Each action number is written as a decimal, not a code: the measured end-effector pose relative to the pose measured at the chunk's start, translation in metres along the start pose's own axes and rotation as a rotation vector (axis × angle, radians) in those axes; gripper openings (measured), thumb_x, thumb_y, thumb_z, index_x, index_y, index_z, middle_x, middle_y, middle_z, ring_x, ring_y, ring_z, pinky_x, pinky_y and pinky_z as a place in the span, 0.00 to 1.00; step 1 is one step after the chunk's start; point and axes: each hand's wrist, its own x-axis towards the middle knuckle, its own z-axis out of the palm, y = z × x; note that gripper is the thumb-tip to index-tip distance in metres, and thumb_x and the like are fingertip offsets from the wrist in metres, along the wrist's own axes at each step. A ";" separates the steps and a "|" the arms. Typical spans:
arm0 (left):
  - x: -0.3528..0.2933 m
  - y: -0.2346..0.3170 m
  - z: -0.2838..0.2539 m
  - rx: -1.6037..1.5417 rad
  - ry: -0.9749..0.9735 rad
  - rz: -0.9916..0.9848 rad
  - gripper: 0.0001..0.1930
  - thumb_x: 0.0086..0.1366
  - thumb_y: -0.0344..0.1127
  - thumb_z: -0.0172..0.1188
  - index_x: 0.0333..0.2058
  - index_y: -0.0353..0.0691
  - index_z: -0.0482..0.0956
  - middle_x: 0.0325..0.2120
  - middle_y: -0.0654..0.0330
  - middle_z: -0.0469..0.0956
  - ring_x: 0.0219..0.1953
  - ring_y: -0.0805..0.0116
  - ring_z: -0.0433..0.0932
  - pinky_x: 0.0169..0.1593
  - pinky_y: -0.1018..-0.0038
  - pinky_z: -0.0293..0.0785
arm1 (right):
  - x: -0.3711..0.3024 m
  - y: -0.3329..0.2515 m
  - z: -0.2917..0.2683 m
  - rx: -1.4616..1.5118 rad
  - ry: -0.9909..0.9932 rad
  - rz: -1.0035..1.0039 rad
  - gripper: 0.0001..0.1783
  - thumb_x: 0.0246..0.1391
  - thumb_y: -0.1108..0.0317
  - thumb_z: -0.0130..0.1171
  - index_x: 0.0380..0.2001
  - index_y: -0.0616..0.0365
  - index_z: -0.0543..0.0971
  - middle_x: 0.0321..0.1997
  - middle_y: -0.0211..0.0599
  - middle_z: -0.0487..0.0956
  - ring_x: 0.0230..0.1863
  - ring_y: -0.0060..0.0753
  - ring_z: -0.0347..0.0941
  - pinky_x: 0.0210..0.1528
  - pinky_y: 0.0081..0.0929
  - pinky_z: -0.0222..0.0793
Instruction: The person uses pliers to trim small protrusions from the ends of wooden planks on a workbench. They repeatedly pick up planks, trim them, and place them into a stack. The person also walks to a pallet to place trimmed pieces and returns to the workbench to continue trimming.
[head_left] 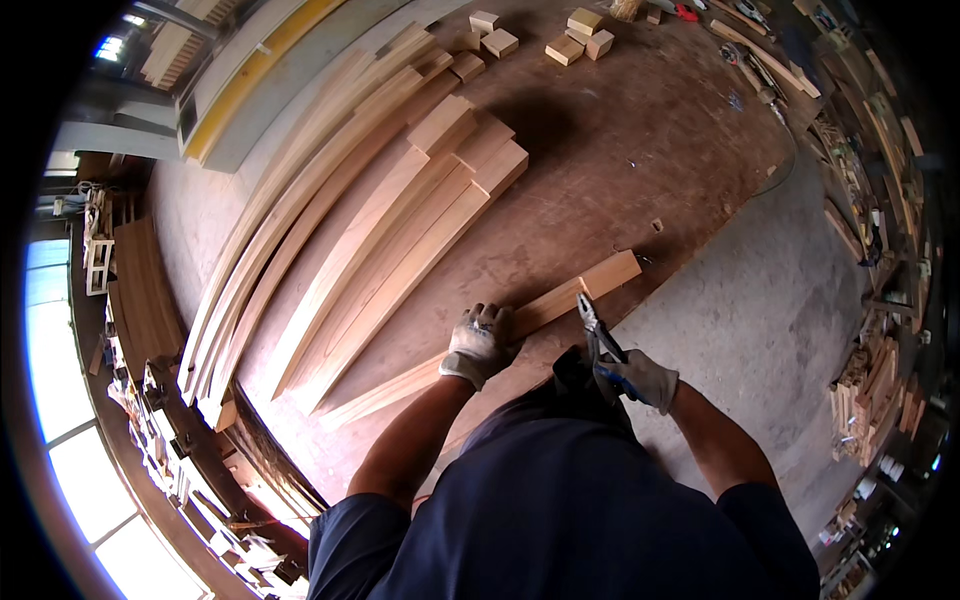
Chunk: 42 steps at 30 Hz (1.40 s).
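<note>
A long pale wooden beam point(550, 307) lies slantwise on the brown work surface in front of me, its far end to the right. My left hand point(481, 342), in a grey-white work glove, rests closed over the beam about midway along it. In my gloved right hand point(643, 381) is a pair of pliers point(590, 322) with dark and blue handles. Their metal jaws point up at the beam's near edge, close to its right end. Whether the jaws grip anything there is too small to tell.
Several long beams point(390, 230) lie side by side at the left, stepped at their ends. Short wooden blocks point(500, 42) sit at the far side. Hand tools and timber offcuts point(760, 80) line the far right. Grey concrete floor point(740, 270) borders the brown surface point(600, 170).
</note>
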 end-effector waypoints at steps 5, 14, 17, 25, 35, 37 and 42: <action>0.000 0.000 0.001 -0.013 0.001 0.011 0.27 0.52 0.45 0.72 0.49 0.40 0.78 0.41 0.50 0.80 0.46 0.47 0.77 0.49 0.53 0.77 | 0.014 0.007 0.038 0.479 0.056 -0.029 0.17 0.67 0.55 0.60 0.38 0.61 0.81 0.34 0.31 0.81 0.35 0.25 0.78 0.41 0.22 0.75; -0.002 -0.006 0.006 0.025 -0.026 0.027 0.29 0.53 0.48 0.71 0.51 0.39 0.77 0.43 0.50 0.80 0.48 0.48 0.77 0.50 0.55 0.76 | 0.023 -0.023 0.097 1.146 -0.282 -0.237 0.22 0.75 0.54 0.42 0.54 0.61 0.75 0.52 0.40 0.79 0.54 0.36 0.77 0.62 0.35 0.72; -0.008 -0.003 0.011 0.072 0.025 0.071 0.27 0.58 0.49 0.66 0.51 0.37 0.77 0.43 0.51 0.79 0.47 0.51 0.77 0.49 0.56 0.75 | 0.039 -0.022 0.107 1.147 -0.171 -0.206 0.27 0.75 0.50 0.39 0.57 0.63 0.73 0.57 0.44 0.78 0.58 0.41 0.75 0.67 0.40 0.69; -0.022 0.001 0.034 0.205 0.012 0.084 0.27 0.62 0.45 0.59 0.57 0.38 0.76 0.47 0.53 0.78 0.50 0.57 0.76 0.51 0.58 0.72 | 0.013 -0.041 0.123 1.215 -0.095 -0.106 0.23 0.73 0.48 0.44 0.47 0.59 0.75 0.43 0.45 0.80 0.47 0.45 0.77 0.57 0.44 0.75; -0.022 -0.002 0.039 0.170 0.137 0.109 0.24 0.60 0.41 0.60 0.53 0.38 0.77 0.44 0.53 0.79 0.48 0.53 0.78 0.48 0.56 0.74 | 0.004 -0.008 0.087 1.120 -0.097 -0.082 0.19 0.71 0.53 0.47 0.49 0.57 0.76 0.40 0.39 0.80 0.40 0.38 0.77 0.47 0.41 0.75; -0.022 -0.004 0.041 0.150 0.105 0.083 0.24 0.60 0.40 0.60 0.54 0.39 0.76 0.44 0.53 0.79 0.48 0.53 0.78 0.49 0.56 0.74 | -0.009 -0.008 0.067 1.038 -0.199 0.009 0.19 0.71 0.54 0.46 0.48 0.57 0.76 0.39 0.38 0.80 0.39 0.36 0.77 0.44 0.38 0.75; -0.019 0.001 0.044 0.128 0.102 0.081 0.26 0.59 0.39 0.61 0.56 0.39 0.75 0.46 0.52 0.79 0.50 0.52 0.78 0.50 0.56 0.74 | -0.013 0.001 0.042 0.936 -0.257 0.076 0.19 0.71 0.54 0.47 0.48 0.58 0.77 0.37 0.38 0.82 0.35 0.35 0.79 0.41 0.35 0.75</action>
